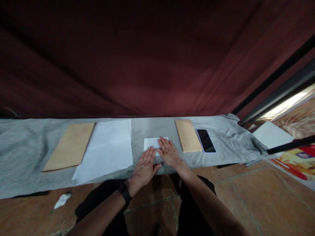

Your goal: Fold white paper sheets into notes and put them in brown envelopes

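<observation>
A small white piece of paper, apparently folded (150, 141), lies on the grey cloth in front of me. My left hand (145, 166) rests with its fingers stretched out over the paper's lower left part. Flat on the paper's right side is my right hand (169, 153), fingers extended. Both palms face down, and they hide much of the paper's lower edge. To the left lies a stack of white paper sheets (108, 147). On the right, a brown envelope stack (189, 136) sits near my right hand.
A larger brown envelope (70, 146) lies left of the sheets, partly bordering them. A smartphone (206, 141) is beside the right envelopes. The grey cloth (27, 147) covers a narrow surface before a dark red curtain (157, 65). A crumpled white scrap (62, 200) is on the tiled floor.
</observation>
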{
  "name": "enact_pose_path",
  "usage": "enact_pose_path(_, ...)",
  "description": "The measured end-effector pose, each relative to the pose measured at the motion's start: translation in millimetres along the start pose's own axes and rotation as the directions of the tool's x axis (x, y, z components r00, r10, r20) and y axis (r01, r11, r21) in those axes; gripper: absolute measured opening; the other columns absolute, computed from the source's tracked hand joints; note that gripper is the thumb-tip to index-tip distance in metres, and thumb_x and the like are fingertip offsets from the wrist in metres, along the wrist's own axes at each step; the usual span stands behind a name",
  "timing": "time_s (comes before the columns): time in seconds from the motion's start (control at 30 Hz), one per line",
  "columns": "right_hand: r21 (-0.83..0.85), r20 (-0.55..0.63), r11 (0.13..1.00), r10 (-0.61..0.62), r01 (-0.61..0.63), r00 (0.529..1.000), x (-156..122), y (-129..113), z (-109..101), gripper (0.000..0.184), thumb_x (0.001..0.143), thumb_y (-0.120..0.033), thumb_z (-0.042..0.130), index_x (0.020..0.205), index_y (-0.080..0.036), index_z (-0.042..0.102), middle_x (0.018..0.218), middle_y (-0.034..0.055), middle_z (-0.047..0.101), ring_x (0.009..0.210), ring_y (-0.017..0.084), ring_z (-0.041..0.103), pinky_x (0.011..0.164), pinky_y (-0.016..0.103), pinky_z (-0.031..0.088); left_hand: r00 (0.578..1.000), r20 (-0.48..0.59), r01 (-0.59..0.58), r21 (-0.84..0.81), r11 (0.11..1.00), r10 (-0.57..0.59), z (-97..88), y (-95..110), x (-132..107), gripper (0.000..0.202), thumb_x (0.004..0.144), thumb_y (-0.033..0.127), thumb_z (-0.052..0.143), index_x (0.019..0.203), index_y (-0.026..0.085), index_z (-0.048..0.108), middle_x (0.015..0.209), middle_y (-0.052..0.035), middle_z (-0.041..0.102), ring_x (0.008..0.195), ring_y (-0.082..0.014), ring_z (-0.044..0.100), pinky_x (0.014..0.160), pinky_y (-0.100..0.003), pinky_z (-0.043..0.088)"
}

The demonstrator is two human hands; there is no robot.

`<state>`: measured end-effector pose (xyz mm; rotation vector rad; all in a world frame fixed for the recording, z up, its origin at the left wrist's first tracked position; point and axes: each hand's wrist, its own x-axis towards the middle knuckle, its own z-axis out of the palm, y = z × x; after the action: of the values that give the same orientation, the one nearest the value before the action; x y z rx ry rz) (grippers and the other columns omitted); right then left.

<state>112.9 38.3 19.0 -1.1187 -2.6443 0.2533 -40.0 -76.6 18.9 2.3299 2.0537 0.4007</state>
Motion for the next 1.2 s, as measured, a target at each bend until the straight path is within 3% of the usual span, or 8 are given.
enact_pose_path(0.23,-0.027,-0.060,0.995,0.090,-0.092,0.994,-6.5,10.1,0.9,0.059,0.105,-0.040,0.034,0.156,-0.010,0.030,0.161,0.0144,0.031,0.150,0.026,0.028,0.122,0.047,0.023,0.999,0.008,0.049,0.038,0.998,-0.050,-2.2,-7.7,-8.7,0.077,0.097,0.058,0.041,0.152,0.006,0.034,0.159,-0.0213,0.033,0.150,-0.0298,0.028,0.121,-0.046,0.030)
enact_pose_path(0.37,-0.020,-0.067,0.991,0.129,-0.131,0.989,-6.0,20.2,-2.7,0.056,0.104,-0.036,0.034,0.155,-0.012,0.034,0.159,0.0130,0.036,0.149,0.026,0.030,0.120,0.047,0.025,0.996,0.013,0.087,0.063,0.994,-0.088,-13.1,-8.3,-7.7,0.068,0.098,0.052,0.039,0.149,0.007,0.041,0.155,-0.0202,0.041,0.147,-0.0302,0.035,0.119,-0.047,0.032)
enact_pose_path(0.5,0.053,-0.042,0.991,0.126,-0.124,0.991,3.7,32.6,-10.5,0.053,0.101,-0.030,0.042,0.151,-0.013,0.041,0.154,0.0128,0.046,0.144,0.026,0.037,0.118,0.045,0.030,0.994,0.027,0.104,0.043,0.994,-0.106,-29.6,-11.3,20.6,0.051,0.101,0.039,0.035,0.134,0.009,0.059,0.143,-0.0190,0.057,0.136,-0.0297,0.050,0.119,-0.047,0.032)
enact_pose_path(0.6,0.100,-0.035,0.987,0.128,-0.124,0.991,14.1,37.6,-16.4,0.055,0.095,-0.027,0.051,0.148,-0.017,0.045,0.147,0.0130,0.052,0.137,0.027,0.044,0.114,0.044,0.034,0.996,-0.011,0.084,-0.028,0.996,-0.085,-33.7,-20.8,53.7,0.048,0.099,0.028,0.036,0.142,0.012,0.051,0.149,-0.0157,0.051,0.140,-0.0273,0.046,0.117,-0.045,0.035)
enact_pose_path(0.7,0.104,-0.023,0.986,0.133,-0.129,0.991,21.8,39.0,-20.7,0.054,0.091,-0.027,0.056,0.144,-0.021,0.051,0.139,0.0111,0.056,0.128,0.026,0.050,0.110,0.042,0.037,0.990,0.063,0.130,-0.039,0.991,-0.128,-29.0,-35.3,77.8,0.052,0.094,0.026,0.049,0.143,0.011,0.050,0.147,-0.0173,0.053,0.137,-0.0290,0.048,0.115,-0.044,0.037)
enact_pose_path(0.83,0.080,0.016,0.981,0.176,-0.176,0.984,26.8,40.4,-23.8,0.053,0.088,-0.030,0.062,0.139,-0.023,0.055,0.130,0.0101,0.059,0.119,0.027,0.052,0.104,0.040,0.040,0.975,0.157,0.169,-0.050,0.984,-0.159,-24.8,-52.3,89.6,0.057,0.085,0.031,0.066,0.139,0.017,0.054,0.141,-0.0135,0.056,0.129,-0.0299,0.053,0.108,-0.042,0.042)
enact_pose_path(1.03,0.067,0.053,0.967,0.242,-0.246,0.969,33.8,44.2,-27.2,0.042,0.085,-0.033,0.066,0.126,-0.023,0.062,0.113,0.0097,0.063,0.111,0.027,0.052,0.099,0.039,0.040,0.974,0.170,0.166,-0.084,0.983,-0.150,-32.2,-62.1,105.0,0.050,0.076,0.035,0.077,0.122,0.022,0.065,0.121,-0.0097,0.064,0.115,-0.0307,0.057,0.098,-0.042,0.045)
enact_pose_path(1.2,0.063,0.030,0.961,0.269,-0.270,0.963,38.6,41.2,-30.2,0.034,0.082,-0.032,0.069,0.114,-0.023,0.063,0.115,0.0096,0.062,0.111,0.027,0.053,0.097,0.040,0.042,0.975,0.167,0.164,-0.098,0.982,-0.146,-29.8,-67.4,111.6,0.046,0.072,0.038,0.079,0.113,0.022,0.065,0.113,-0.0077,0.063,0.113,-0.0295,0.056,0.095,-0.040,0.045)
